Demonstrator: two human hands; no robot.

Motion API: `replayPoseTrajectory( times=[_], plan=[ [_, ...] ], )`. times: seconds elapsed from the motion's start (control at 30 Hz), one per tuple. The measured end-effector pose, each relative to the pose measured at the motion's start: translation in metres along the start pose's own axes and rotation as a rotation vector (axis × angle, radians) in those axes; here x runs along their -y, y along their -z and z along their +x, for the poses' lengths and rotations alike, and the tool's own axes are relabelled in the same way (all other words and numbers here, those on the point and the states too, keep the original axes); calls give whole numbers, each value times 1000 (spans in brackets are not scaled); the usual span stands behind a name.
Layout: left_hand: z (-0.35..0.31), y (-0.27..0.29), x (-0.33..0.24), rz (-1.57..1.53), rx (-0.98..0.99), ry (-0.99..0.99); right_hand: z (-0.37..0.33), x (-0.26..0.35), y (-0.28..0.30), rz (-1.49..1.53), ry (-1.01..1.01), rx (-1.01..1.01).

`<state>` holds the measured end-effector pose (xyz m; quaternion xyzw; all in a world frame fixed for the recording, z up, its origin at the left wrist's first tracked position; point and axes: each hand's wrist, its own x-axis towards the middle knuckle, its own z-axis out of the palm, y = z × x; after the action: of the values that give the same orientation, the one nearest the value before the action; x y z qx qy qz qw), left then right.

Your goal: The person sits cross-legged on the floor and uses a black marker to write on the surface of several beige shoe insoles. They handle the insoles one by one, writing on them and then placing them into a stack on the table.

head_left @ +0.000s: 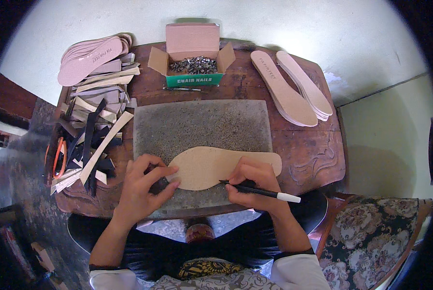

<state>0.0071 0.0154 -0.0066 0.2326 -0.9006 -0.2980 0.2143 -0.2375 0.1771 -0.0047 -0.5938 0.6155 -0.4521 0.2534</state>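
Note:
A tan shoe insole (202, 166) lies across a grey speckled slab (197, 121), its wide end to the left and its narrower end to the right. At the wide end, my left hand (146, 181) steadies the insole's edge with thumb and index fingertips. In my right hand (255, 183) is a black marker pen (260, 191) with a white end. The pen's tip is at the insole's near edge, around the middle of its length. My right knuckles rest over the insole toward its narrower end.
An open green nail box (194, 79) full of metal nails stands at the back. Stacked insoles lie at the far left (91, 60) and far right (284, 89). Offcut strips (105, 145) and orange-handled scissors (59, 157) crowd the left side. A floral chair (371, 241) stands at right.

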Motion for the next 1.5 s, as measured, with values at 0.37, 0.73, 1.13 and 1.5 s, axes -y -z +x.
replayPoseTrajectory(
  times=[0.37,0.73,1.13,1.5],
  plan=[
    [1,-1,5,-5,-13,-38,1,0,-1,7,-13,9],
    [2,0,3,-5,-12,-55,0,1,-2,6,-12,11],
    [1,-1,5,0,-10,-52,2,1,-1,3,-9,19],
    [1,1,2,5,8,-21,4,2,1,-11,-1,39]
  ],
)
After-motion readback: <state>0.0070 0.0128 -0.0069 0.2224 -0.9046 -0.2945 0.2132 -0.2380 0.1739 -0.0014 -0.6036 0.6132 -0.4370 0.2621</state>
